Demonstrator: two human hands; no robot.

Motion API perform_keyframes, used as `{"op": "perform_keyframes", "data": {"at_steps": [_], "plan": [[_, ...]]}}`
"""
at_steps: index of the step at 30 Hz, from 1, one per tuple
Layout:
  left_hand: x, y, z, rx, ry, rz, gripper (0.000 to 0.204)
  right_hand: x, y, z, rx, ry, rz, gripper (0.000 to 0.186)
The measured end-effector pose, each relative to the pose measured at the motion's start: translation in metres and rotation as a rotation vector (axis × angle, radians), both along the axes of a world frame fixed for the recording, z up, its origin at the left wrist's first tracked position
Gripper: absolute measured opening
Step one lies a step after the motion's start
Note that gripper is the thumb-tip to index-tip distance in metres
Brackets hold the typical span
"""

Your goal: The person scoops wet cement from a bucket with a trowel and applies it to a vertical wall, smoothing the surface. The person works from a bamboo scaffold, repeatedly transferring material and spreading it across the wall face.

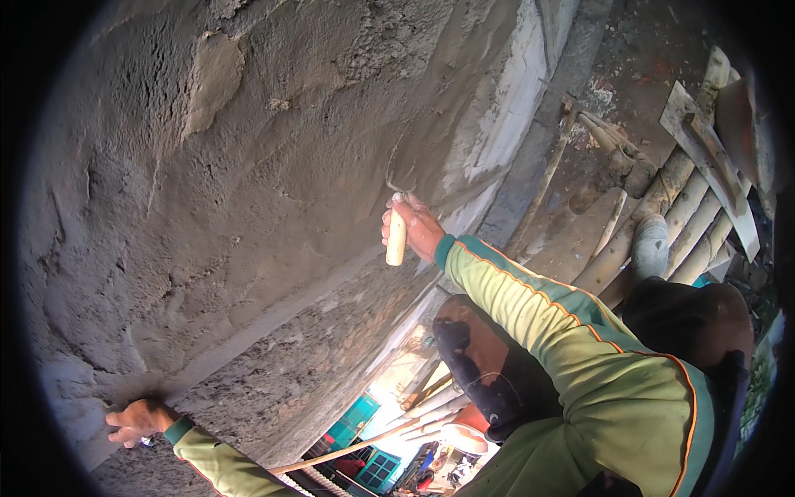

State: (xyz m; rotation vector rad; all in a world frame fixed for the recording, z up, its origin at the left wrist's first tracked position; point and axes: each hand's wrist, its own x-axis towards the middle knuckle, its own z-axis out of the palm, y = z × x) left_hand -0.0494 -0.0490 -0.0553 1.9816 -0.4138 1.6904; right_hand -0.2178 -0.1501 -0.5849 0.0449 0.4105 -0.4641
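My right hand (414,225) is closed around the pale wooden handle of a trowel (396,241). The trowel's bent metal neck reaches up to the grey mortar-covered wall (273,199), and its blade, grey like the mortar, is hard to make out against it. Down at the lower left, my left hand (139,421) lies against the wall near a lighter, smooth strip (224,354); its fingers are a little bent and apart. A small whitish spot shows under that hand, too small to name. Rough, coarser wall surface lies below the strip.
Bamboo poles (700,217) lie at the right, with a flat board with a wooden grip (714,157) over them. A hoe-like tool (609,137) rests on the dirt ground by the wall's foot. My dark-trousered knee (497,356) is close below my right forearm.
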Motion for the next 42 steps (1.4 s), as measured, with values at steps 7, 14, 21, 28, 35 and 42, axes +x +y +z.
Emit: {"op": "perform_keyframes", "data": {"at_steps": [7,14,21,28,35,42], "plan": [[0.000,0.000,0.004,0.021,-0.008,0.036,0.081,-0.018,0.061,-0.002,-0.047,0.288,0.049,0.040],[0.001,0.001,0.006,-0.001,-0.001,-0.004,0.081,-0.025,0.023,-0.026,0.324,0.243,0.060,0.049],[0.006,0.002,0.003,-0.002,0.003,-0.014,0.081,0.000,0.043,0.012,0.466,0.003,0.025,0.046],[0.004,0.003,0.003,0.012,-0.034,0.011,0.083,0.008,-0.017,0.103,0.465,-0.170,-0.179,0.043],[0.006,0.005,0.007,0.012,-0.046,0.048,0.081,-0.013,-0.080,0.119,0.230,-0.047,-0.188,0.039],[0.019,0.012,0.010,0.002,-0.043,0.032,0.081,-0.027,-0.082,0.155,-0.089,0.126,-0.086,0.039]]}}
